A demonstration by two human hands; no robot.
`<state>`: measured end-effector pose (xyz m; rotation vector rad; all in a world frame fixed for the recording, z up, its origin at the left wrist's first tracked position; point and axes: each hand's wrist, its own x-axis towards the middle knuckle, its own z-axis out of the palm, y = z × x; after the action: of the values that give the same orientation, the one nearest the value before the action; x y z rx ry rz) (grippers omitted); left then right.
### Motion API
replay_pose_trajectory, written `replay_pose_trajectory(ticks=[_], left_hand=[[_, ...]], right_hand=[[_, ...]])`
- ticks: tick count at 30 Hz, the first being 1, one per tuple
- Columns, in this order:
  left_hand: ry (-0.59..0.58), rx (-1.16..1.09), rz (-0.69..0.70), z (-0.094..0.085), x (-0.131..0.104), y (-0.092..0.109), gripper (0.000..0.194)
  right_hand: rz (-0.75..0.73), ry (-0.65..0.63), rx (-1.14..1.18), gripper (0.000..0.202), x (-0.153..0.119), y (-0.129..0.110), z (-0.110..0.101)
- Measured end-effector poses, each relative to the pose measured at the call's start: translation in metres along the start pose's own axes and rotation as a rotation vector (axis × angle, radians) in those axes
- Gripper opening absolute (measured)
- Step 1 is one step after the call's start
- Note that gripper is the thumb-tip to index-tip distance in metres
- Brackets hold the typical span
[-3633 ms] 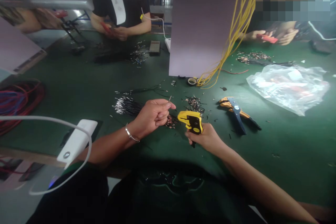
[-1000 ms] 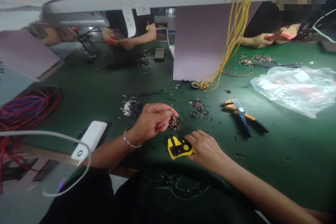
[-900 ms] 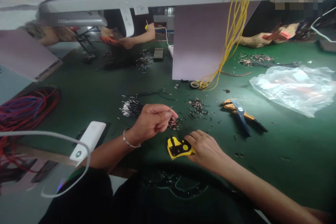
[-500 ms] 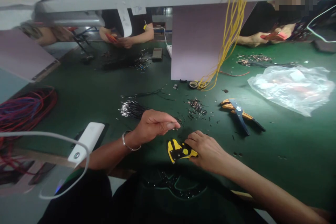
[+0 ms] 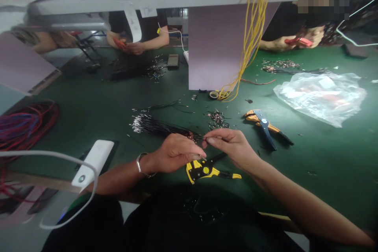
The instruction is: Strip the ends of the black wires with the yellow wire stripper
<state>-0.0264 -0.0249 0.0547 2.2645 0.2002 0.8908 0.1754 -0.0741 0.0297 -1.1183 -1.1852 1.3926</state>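
Note:
My left hand, with a bracelet at the wrist, is closed in a pinch on something too small to make out, just above the yellow and black wire stripper. Close by, up and to the right, my right hand is also pinched, at the right end of a bundle of black wires. What it grips is hidden or too small to tell. The stripper lies on the green table below both hands. Behind my right hand is a heap of short wire pieces.
Orange and blue pliers lie right of my hands, before a clear plastic bag. Yellow wires hang beside a divider. A white device and red-blue cable coils are at left. Two people work across the table.
My right hand has let go of the yellow stripper and moved up near the wire ends, now pinched. My left hand has moved slightly down. The view has shifted a little.

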Motion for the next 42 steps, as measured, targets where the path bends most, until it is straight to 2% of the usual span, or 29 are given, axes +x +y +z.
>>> replay_pose_trajectory(ticks=[9, 13, 22, 26, 31, 36, 42], left_hand=[[-0.029, -0.066, -0.106, 0.000, -0.001, -0.001, 0.015], [-0.044, -0.106, -0.110, 0.001, -0.001, 0.000, 0.017], [-0.093, -0.173, -0.106, 0.003, 0.000, 0.004, 0.018], [-0.110, -0.190, -0.118, 0.006, 0.000, 0.006, 0.019], [-0.109, -0.239, -0.201, 0.013, 0.000, 0.011, 0.018], [-0.081, -0.259, -0.319, 0.018, 0.002, 0.018, 0.018], [-0.016, -0.246, -0.311, 0.020, 0.006, 0.024, 0.014]], right_hand=[[0.001, 0.020, 0.026, 0.008, 0.003, 0.003, 0.001], [-0.036, 0.010, -0.027, 0.006, 0.004, 0.003, 0.001], [-0.305, 0.111, -0.529, 0.012, 0.006, 0.002, 0.004], [-0.462, 0.097, -0.660, 0.016, 0.006, 0.002, 0.007], [-0.647, 0.151, -0.787, 0.019, 0.009, 0.005, 0.011], [-0.719, 0.166, -0.911, 0.020, 0.014, 0.008, 0.013], [-0.753, 0.155, -0.933, 0.022, 0.018, 0.010, 0.013]])
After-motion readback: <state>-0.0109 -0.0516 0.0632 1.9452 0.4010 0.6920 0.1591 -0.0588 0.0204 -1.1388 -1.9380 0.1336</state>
